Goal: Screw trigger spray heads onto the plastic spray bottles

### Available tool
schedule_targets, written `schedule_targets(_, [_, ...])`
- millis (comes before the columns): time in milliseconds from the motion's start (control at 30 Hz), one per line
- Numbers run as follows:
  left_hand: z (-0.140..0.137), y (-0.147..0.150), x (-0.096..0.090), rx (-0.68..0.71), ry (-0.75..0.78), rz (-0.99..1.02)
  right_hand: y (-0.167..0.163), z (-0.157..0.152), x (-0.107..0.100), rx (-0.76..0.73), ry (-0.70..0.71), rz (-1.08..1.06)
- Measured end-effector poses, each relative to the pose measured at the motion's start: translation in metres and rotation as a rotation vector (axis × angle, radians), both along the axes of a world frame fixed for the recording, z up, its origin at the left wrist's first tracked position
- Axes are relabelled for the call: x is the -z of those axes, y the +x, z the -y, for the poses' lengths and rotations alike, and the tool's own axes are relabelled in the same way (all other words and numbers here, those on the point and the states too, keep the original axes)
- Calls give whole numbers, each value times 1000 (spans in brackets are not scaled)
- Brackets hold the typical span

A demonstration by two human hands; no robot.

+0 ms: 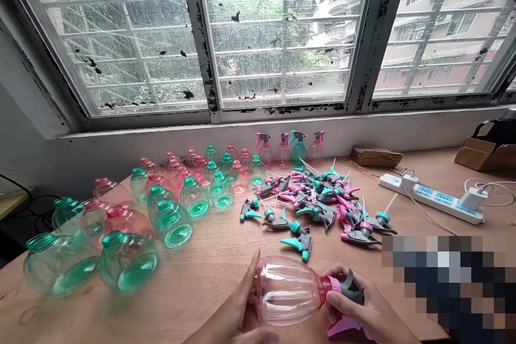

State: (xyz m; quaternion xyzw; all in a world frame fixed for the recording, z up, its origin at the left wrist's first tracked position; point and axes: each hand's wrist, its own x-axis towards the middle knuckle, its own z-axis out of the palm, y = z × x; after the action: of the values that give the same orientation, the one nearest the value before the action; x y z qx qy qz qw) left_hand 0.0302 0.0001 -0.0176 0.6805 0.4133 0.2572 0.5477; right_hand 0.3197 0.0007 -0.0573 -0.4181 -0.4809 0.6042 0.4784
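A clear pink spray bottle lies sideways between my hands, low over the front of the table. My left hand is wrapped round its base, thumb along the near end. At the neck, my right hand grips the grey and pink spray head, which sits on the bottle's mouth; its pink trigger points down toward me. Whether the collar is fully tightened I cannot tell. Beyond the bottle spreads a pile of loose spray heads in grey, pink and teal, with thin white tubes.
Several open green bottles and pink bottles stand at the left. Bottles with heads on, including a green one, line the windowsill wall. At the right are a power strip, a cardboard piece and an open box.
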Motion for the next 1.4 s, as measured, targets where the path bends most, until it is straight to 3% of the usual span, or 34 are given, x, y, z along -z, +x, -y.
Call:
schedule_targets(367, [1, 1, 2, 0, 52, -6, 0, 0, 1, 6, 16, 8])
schedule_targets(633, [-1, -3, 2, 27, -23, 23, -1, 0, 1, -3, 17, -8])
schedule_targets(1000, [-4, -2, 9, 27, 83, 2, -3, 1, -3, 20, 9, 10])
schedule_targets(1133, [-7, -4, 10, 80, 44, 42, -3, 1, -3, 11, 15, 26])
schedule_targets(1400, [-2, -3, 9, 40, -75, 133, -2, 0, -1, 8, 16, 22])
